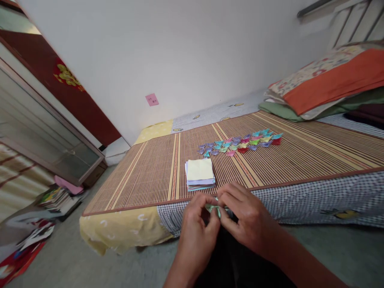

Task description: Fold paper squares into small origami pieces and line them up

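Observation:
Between my two hands is a small folded piece of green paper (213, 209), pinched by the fingertips just in front of the bed's edge. My left hand (199, 228) is closed on its left side, and my right hand (244, 214) grips it from the right. The fingers cover much of the paper. Just beyond my hands, a stack of square paper sheets (200, 170), pale yellow on top, lies on the striped mat (150, 172). Behind it to the right sit rows of several small folded paper pieces (243, 150) in many colours.
Pillows and folded bedding (333, 84) are piled at the bed's right end. A pink note (152, 99) is on the white wall. At the left are a glass-fronted cabinet (45, 124) and books (55, 200) near the floor.

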`<action>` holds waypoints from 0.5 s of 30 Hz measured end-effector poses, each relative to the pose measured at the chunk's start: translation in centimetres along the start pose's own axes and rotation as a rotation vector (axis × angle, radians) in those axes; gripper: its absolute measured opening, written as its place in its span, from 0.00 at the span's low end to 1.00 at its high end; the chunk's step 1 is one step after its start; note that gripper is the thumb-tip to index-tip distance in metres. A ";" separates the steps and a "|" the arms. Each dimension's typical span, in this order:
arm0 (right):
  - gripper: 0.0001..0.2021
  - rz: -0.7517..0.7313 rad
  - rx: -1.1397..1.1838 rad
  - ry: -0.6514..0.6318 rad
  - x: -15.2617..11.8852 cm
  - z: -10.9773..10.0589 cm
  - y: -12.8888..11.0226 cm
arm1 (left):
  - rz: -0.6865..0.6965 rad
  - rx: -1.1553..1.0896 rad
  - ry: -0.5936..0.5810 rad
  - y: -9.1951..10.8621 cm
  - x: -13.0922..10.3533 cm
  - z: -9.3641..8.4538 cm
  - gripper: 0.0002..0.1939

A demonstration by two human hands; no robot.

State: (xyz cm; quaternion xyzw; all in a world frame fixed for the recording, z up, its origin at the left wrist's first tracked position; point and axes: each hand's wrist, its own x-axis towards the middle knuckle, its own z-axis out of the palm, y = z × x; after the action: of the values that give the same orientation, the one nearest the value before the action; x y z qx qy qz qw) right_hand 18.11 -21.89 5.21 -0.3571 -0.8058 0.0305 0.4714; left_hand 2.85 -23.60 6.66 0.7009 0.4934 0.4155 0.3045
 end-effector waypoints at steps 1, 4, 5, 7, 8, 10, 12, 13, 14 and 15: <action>0.11 0.007 0.017 -0.006 0.0 -0.1 0.1 | -0.007 0.006 -0.014 0.1 0.1 -0.1 0.08; 0.11 0.037 0.072 -0.027 0.0 -0.4 0.1 | -0.005 0.019 -0.033 0.2 0.3 -0.2 0.07; 0.11 0.046 0.086 -0.031 0.0 -0.4 0.1 | 0.008 0.022 -0.032 0.2 0.3 -0.3 0.08; 0.11 0.061 0.102 -0.029 0.1 -0.6 0.1 | 0.032 0.025 -0.023 0.3 0.5 -0.3 0.08; 0.11 0.066 0.105 -0.030 0.1 -0.6 0.1 | 0.037 0.026 -0.020 0.3 0.5 -0.3 0.09; 0.11 0.075 0.109 -0.043 0.1 -0.7 0.2 | 0.042 0.027 -0.016 0.4 0.6 -0.3 0.09; 0.10 0.089 0.113 -0.059 0.1 -0.7 0.2 | 0.047 0.035 0.000 0.5 0.6 -0.3 0.09; 0.10 0.098 0.115 -0.060 0.1 -0.7 0.2 | 0.051 0.039 0.008 0.5 0.6 -0.3 0.09; 0.11 0.107 0.115 -0.059 0.1 -0.7 0.2 | 0.055 0.041 0.013 0.6 0.6 -0.3 0.10; 0.11 0.113 0.110 -0.056 0.1 -0.7 0.3 | 0.059 0.040 0.016 0.6 0.6 -0.3 0.10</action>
State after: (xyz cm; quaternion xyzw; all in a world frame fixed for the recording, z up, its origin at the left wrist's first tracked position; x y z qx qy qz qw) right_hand 18.82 -21.87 5.58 -0.3747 -0.7943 0.1112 0.4651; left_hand 2.94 -23.22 7.43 0.7177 0.4830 0.4201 0.2741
